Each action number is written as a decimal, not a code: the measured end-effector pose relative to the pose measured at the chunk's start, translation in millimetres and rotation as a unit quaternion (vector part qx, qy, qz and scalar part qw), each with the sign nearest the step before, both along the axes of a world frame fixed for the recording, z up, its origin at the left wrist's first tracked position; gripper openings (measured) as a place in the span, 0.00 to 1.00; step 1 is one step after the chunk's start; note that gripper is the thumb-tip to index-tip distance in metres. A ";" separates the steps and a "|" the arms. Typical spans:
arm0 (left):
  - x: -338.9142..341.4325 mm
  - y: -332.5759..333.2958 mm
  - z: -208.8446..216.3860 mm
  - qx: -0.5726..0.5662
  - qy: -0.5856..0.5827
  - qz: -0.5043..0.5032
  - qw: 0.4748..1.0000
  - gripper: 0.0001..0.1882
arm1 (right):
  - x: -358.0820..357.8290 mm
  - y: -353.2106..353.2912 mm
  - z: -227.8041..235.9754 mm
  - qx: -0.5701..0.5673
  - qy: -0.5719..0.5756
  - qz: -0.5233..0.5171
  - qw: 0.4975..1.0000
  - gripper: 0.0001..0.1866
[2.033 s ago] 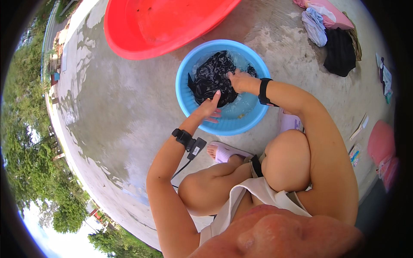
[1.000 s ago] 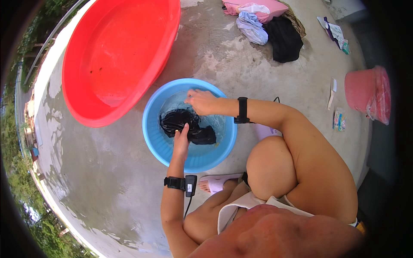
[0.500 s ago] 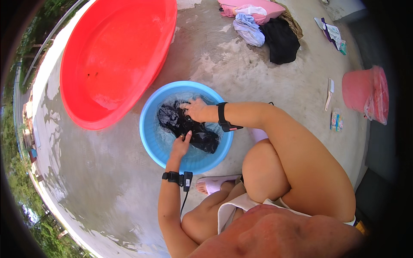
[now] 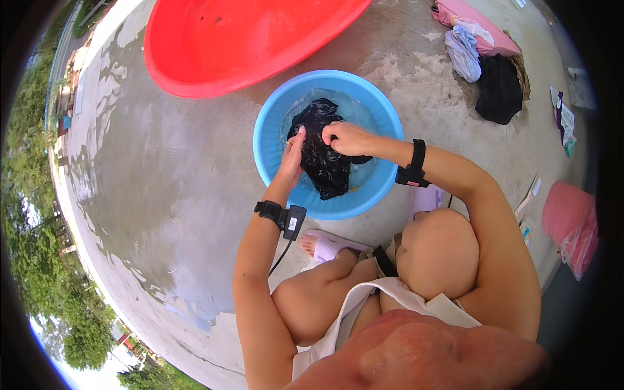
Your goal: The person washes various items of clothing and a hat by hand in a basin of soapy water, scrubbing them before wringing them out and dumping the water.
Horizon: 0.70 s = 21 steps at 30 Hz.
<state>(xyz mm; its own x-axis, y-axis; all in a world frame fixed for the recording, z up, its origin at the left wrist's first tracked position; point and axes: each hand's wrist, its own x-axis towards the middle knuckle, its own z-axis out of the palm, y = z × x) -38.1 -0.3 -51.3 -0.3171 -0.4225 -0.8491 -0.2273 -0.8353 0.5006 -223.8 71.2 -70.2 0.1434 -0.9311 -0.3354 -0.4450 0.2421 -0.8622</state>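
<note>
A wet black garment point(image 4: 328, 172) lies bunched in shallow water inside a light blue basin point(image 4: 263, 140). At the garment's left edge is my left hand point(image 4: 294, 156), its fingers close together against the cloth and appearing to hold it; part of its grip is hidden. My right hand point(image 4: 349, 138) is closed, with curled fingers pinching the upper right part of the same cloth. Both hands are within the basin's rim, a short way apart. What kind of garment it is cannot be made out.
A large red tub point(image 4: 260, 52) stands just beyond the basin. Back right lies a pile with a black cloth point(image 4: 499, 91), a pale blue cloth point(image 4: 463, 53) and a pink item point(image 4: 491, 36). To the right are a white-handled brush point(image 4: 528, 195) and a pink bucket point(image 4: 564, 211).
The view has shifted, so the basin sits higher and farther right. The garment has been turned and gathered more upright; my right hand has gone from spread on the cloth to closed on it.
</note>
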 end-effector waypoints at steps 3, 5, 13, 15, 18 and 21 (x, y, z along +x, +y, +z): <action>9.7 -8.8 -12.6 -0.021 0.004 0.020 1.000 0.45 | 38.7 -5.8 48.4 -0.093 -0.096 0.017 0.991 0.09; 11.3 -1.8 -20.1 -0.020 0.047 0.044 0.998 0.47 | 49.8 -4.1 59.9 -0.128 -0.132 0.021 0.983 0.10; -3.2 15.5 -6.0 0.048 0.038 0.091 0.994 0.22 | 42.7 -4.8 55.2 -0.177 -0.039 0.016 0.983 0.08; -5.8 16.0 -10.2 0.032 0.006 0.087 0.996 0.22 | 38.5 -7.1 46.2 -0.161 -0.010 0.021 0.987 0.08; -8.3 15.0 -7.0 -0.018 -0.062 0.078 0.995 0.22 | 35.1 -15.6 40.1 -0.145 0.023 0.027 0.989 0.08; -11.1 7.8 12.6 -0.123 -0.082 -0.007 0.989 0.24 | 18.4 -22.2 37.3 -0.081 0.120 0.013 0.989 0.08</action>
